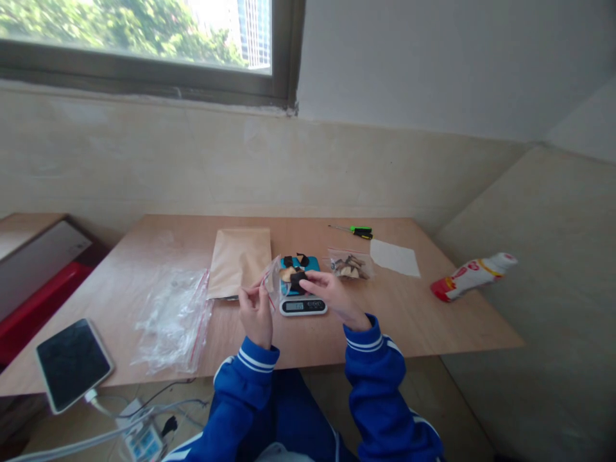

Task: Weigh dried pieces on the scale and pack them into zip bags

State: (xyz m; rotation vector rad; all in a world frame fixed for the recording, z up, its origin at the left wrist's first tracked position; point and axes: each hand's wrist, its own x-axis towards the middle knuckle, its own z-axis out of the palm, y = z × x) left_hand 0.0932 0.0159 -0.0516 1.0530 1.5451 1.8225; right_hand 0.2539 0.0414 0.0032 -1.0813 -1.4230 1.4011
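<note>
My left hand [257,314] pinches the edge of a small clear zip bag [272,277], held tilted beside the scale. My right hand [332,296] is closed on a dark flat piece [299,282], just over the scale and near the bag's mouth. Below both is a digital kitchen scale [303,308] with a white front and a blue top. More dark and pale dried pieces [302,259] lie on its blue top. What the pieces are I cannot make out. To the right lies a filled zip bag [351,264] with similar brownish pieces.
Left of the scale lie a brown paper bag [240,260] and a pile of clear zip bags [176,321]. A tablet [74,362] with a cable rests at the left front edge. A green-handled screwdriver [360,230], white paper [395,258] and a red-white bottle [471,276] are rightward.
</note>
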